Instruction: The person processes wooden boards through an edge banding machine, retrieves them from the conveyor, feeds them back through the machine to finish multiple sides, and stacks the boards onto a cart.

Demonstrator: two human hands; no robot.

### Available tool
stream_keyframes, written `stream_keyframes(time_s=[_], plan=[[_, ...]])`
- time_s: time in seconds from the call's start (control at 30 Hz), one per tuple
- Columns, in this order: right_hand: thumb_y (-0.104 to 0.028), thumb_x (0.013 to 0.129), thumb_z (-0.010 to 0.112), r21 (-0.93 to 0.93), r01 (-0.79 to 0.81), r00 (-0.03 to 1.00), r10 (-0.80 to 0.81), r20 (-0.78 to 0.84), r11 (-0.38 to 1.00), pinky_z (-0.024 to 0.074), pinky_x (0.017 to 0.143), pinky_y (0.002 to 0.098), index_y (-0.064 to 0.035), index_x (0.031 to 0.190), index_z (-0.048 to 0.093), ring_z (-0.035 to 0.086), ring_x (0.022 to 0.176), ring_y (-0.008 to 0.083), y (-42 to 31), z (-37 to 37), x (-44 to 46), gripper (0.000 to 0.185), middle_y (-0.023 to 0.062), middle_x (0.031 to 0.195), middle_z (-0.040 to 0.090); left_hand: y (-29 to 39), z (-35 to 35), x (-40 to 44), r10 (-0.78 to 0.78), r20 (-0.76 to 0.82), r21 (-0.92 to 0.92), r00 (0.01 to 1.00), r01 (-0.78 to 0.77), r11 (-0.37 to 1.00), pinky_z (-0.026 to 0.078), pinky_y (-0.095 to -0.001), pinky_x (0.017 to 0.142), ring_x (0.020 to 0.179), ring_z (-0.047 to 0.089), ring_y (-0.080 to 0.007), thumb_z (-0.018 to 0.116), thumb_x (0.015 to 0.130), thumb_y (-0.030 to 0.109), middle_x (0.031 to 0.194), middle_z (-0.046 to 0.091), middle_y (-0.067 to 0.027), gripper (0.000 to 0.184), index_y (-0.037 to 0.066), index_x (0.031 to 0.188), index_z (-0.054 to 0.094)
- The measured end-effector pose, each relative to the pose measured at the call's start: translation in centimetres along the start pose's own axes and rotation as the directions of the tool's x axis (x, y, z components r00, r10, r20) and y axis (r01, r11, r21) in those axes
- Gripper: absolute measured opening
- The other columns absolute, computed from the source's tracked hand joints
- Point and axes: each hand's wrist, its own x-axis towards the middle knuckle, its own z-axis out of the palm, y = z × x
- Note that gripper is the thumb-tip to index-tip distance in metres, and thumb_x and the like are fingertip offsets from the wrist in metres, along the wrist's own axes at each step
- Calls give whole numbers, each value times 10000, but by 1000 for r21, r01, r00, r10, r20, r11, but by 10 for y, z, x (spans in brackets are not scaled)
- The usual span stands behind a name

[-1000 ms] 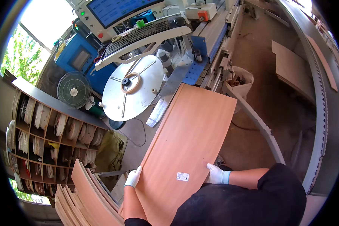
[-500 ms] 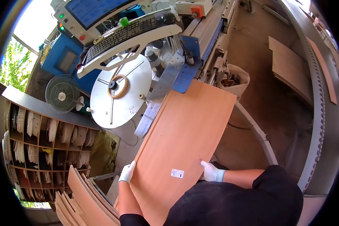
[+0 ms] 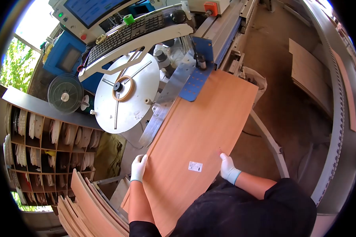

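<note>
Honestly, the biggest thing around us was the edge-banding machine (image 3: 225,23), and our wood-grain panel (image 3: 197,126) sat right up at it, far end at the machine, near end close to our body. For handling, we'd have called it stiff and fairly heavy, awkward more because of its length than anything else. The face looked smooth enough to be a bit slippery in gloves, and the corners and long edges seemed the likeliest bits to chip. Best hold, we reckoned, was one hand on each long edge, opposite each other, with the palms supporting from the sides or below.

Looks-wise, it was a long rectangle in warm pinkish tan, fine grain running lengthwise, light sheen, plus a thin line parallel to the left long edge. Just off that side stood the big white reel disc (image 3: 140,108) with a tan coil on it. Smaller than that, the silver metal guide (image 3: 158,122) ran along the panel's left edge, and the blue perforated plate (image 3: 192,89) overlapped the far left part.

Then our gloved mitts: left hand (image 3: 138,168) was closed on the left long edge, and right hand (image 3: 228,169) gripped the right one, thumb on the top face. We couldn't tell how far the fingers reached underneath. Tiniest of the lot was the white printed label (image 3: 195,166), stuck on the face between our hands, too small to read.
</note>
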Motion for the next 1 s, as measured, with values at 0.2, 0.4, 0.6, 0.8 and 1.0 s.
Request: stream_keyframes(time_s=[0.2, 0.4, 0.6, 0.8, 1.0], plan=[[-254, 968, 539, 146, -56, 998, 54, 21, 988, 467, 1008, 447, -47, 1233, 592, 579, 1178, 290, -66, 16, 18, 340, 113, 1249, 630, 16, -3, -41, 283, -209, 294, 936, -216, 931, 341, -423, 1110, 1313, 447, -364, 645, 913, 289, 1396, 488, -230, 572, -39, 1355, 489], [-376, 1026, 412, 321, -17, 994, -20, 110, 947, 394, 1085, 477, -60, 1344, 497, 496, 1285, 311, -113, 21, 45, 456, 93, 1378, 547, -69, -12, -163, 37, -439, 543, 898, 232, 807, 244, -482, 1163, 1414, 286, -422, 623, 902, 346, 1532, 326, -234, 691, 16, 1457, 376], [-415, 1030, 398, 430, 119, 962, -211, 172, 895, 429, 1053, 447, -48, 1314, 519, 526, 1240, 306, -150, 15, 80, 480, 107, 1340, 568, -97, 33, -228, -60, -492, 161, 869, 158, 974, 169, -435, 1204, 1468, 206, -383, 563, 955, 273, 1579, 219, -256, 728, -43, 1516, 222], [-246, 932, 528, 190, 519, 853, -495, -164, 833, 495, 774, 364, -28, 962, 633, 594, 859, 189, -152, 3, 140, 244, 69, 935, 636, -25, 40, -213, -96, -373, 68, 923, 131, 989, 102, -370, 1227, 1497, 108, -353, 494, 1013, 324, 1608, 72, -264, 778, -65, 1531, 64], [-271, 910, 577, 48, 460, 869, -439, -227, 886, 473, 771, 328, 26, 990, 649, 583, 863, 151, -80, 18, 89, 316, 68, 922, 656, -30, 45, -132, 176, -445, 444, 878, 45, 895, 190, -406, 1206, 1460, 226, -364, 508, 1005, 369, 1564, 234, -280, 688, -73, 1485, 289]])
